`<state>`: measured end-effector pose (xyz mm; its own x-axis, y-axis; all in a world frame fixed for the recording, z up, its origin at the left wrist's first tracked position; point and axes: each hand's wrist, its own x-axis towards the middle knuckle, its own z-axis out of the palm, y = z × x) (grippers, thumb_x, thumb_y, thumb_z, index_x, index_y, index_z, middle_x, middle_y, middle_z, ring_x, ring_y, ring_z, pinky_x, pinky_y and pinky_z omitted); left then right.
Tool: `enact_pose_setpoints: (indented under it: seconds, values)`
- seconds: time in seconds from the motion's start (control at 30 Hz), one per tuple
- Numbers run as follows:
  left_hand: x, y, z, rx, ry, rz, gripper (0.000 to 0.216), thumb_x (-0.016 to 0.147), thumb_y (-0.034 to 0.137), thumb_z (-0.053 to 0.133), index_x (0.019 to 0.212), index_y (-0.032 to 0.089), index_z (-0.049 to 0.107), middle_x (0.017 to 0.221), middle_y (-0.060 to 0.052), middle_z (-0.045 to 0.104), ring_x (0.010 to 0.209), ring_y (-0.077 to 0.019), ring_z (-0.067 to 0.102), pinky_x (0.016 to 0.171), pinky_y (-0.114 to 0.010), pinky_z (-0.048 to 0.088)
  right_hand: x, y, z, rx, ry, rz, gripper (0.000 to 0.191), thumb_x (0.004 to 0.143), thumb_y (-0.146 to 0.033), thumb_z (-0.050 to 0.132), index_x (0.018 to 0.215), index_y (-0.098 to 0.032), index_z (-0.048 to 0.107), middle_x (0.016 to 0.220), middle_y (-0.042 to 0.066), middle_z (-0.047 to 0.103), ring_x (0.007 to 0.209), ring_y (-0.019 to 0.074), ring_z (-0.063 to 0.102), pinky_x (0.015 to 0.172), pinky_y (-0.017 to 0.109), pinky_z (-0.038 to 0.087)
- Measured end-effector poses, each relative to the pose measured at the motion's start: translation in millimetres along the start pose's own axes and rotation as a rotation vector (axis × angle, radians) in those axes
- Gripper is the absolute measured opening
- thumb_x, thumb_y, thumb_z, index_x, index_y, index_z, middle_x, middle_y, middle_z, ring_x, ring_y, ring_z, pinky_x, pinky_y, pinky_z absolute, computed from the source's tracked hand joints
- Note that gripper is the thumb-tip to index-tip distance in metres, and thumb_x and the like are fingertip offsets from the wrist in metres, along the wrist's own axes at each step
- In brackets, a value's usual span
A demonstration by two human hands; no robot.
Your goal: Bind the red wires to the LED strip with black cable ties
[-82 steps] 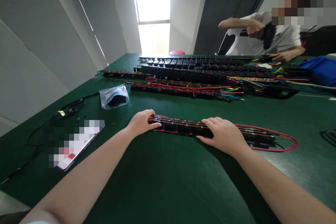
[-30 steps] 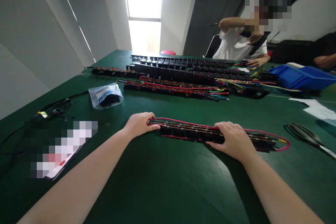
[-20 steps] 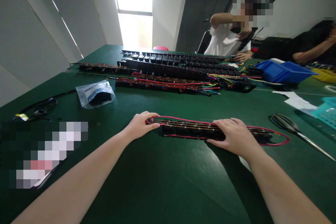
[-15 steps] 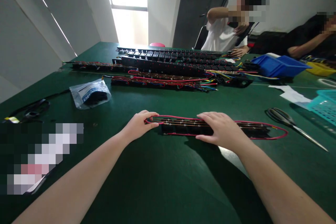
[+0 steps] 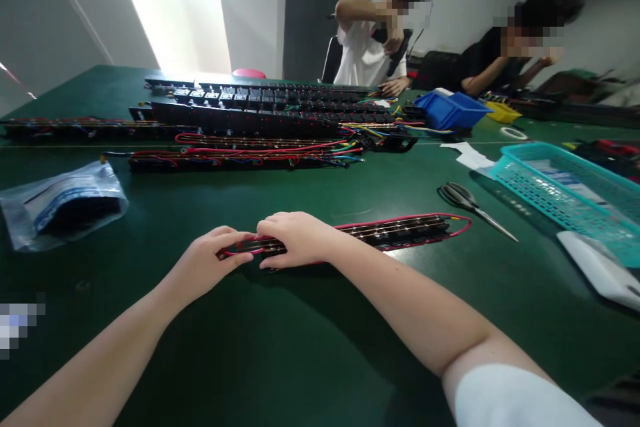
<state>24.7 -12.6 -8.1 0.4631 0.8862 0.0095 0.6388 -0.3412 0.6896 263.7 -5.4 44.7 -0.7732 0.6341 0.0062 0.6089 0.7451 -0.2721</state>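
A long black strip assembly (image 5: 385, 233) with bare metal lines on top lies on the green table in front of me. Red wire (image 5: 463, 227) runs along it and loops past its right end. At the strip's left end, my left hand (image 5: 213, 257) pinches the looped red wire between thumb and fingers. Just beside it, my right hand (image 5: 295, 238) grips across the strip near that left end, thumb on the near side and fingers over the far side. The palm hides part of the strip.
Several wired black strips (image 5: 240, 157) lie across the back. Scissors (image 5: 477, 210), a teal basket (image 5: 550, 193) and a blue bin (image 5: 450, 113) are on the right. A plastic bag (image 5: 65, 207) lies left. Two people sit across the table; one person (image 5: 370, 53) holds a dark tool.
My right hand has slid left along the strip, close to my left hand. The strip's right end now angles away slightly. The camera view has turned right, bringing more of the basket into sight.
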Motion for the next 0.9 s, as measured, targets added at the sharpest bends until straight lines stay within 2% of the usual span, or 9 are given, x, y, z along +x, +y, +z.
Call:
enact_pose_setpoints:
  seconds: [0.1,0.23,0.33,0.47,0.6,0.7,0.8,0.9]
  values:
    - [4,2,-5,-0.003,-0.054,0.052,0.04,0.087,0.052,0.066,0.116,0.025,0.072,0.105,-0.005,0.069,0.089,-0.0223,0.065,0.076,-0.035,0.056,-2,2,0,0.034,0.006,0.003,0.031,0.087,-0.046,0.069,0.1,-0.021,0.057,0.099,0.004,0.066,0.087,0.0184,0.06,0.068,0.029,0.041]
    - [10,11,-9,-0.018,-0.091,0.104,0.03,0.087,0.045,0.067,0.102,0.019,0.071,0.092,-0.004,0.068,0.077,-0.0176,0.061,0.068,-0.03,0.052,-2,4,2,0.057,0.027,-0.001,0.032,0.083,-0.045,0.074,0.097,-0.021,0.058,0.101,0.005,0.064,0.095,0.0204,0.058,0.076,0.031,0.043]
    - [12,13,-10,-0.023,-0.104,0.084,0.027,0.087,0.041,0.068,0.1,0.018,0.071,0.087,-0.003,0.067,0.071,-0.0153,0.059,0.064,-0.028,0.049,-2,5,3,0.086,0.037,0.025,0.035,0.083,-0.047,0.075,0.102,-0.02,0.061,0.1,0.005,0.063,0.09,0.0204,0.059,0.069,0.03,0.043]
    - [13,11,-11,-0.023,-0.097,0.11,0.03,0.085,0.042,0.072,0.102,0.017,0.071,0.092,-0.003,0.069,0.077,-0.0159,0.062,0.069,-0.029,0.05,-1,10,6,0.165,0.052,0.047,0.038,0.078,-0.041,0.08,0.105,-0.019,0.065,0.098,0.004,0.063,0.081,0.0178,0.061,0.066,0.029,0.045]
    - [14,7,-12,-0.027,-0.068,0.152,0.035,0.085,0.042,0.074,0.109,0.018,0.071,0.096,-0.003,0.07,0.082,-0.0161,0.064,0.075,-0.029,0.051,1,14,9,0.23,0.064,0.05,0.031,0.079,-0.036,0.08,0.103,-0.02,0.067,0.094,0.003,0.061,0.073,0.0157,0.06,0.061,0.028,0.044]
    - [12,6,-13,-0.058,-0.041,0.154,0.037,0.083,0.041,0.077,0.111,0.017,0.069,0.101,-0.003,0.071,0.087,-0.0162,0.065,0.077,-0.029,0.052,1,14,8,0.242,0.044,0.1,0.031,0.079,-0.036,0.079,0.103,-0.022,0.067,0.096,0.002,0.062,0.075,0.016,0.061,0.061,0.028,0.044]
    - [10,5,-13,-0.082,-0.016,0.163,0.036,0.082,0.041,0.078,0.107,0.017,0.07,0.1,-0.003,0.072,0.086,-0.0154,0.066,0.076,-0.028,0.054,3,11,7,0.219,0.005,0.146,0.03,0.077,-0.04,0.08,0.095,-0.021,0.064,0.093,0.001,0.063,0.071,0.016,0.061,0.057,0.028,0.042]
    - [8,3,-13,-0.106,0.015,0.204,0.034,0.083,0.039,0.078,0.109,0.018,0.072,0.103,-0.003,0.073,0.09,-0.0154,0.068,0.08,-0.029,0.055,4,9,5,0.197,-0.002,0.146,0.032,0.078,-0.042,0.079,0.095,-0.022,0.06,0.093,0.001,0.064,0.071,0.016,0.061,0.056,0.028,0.041]
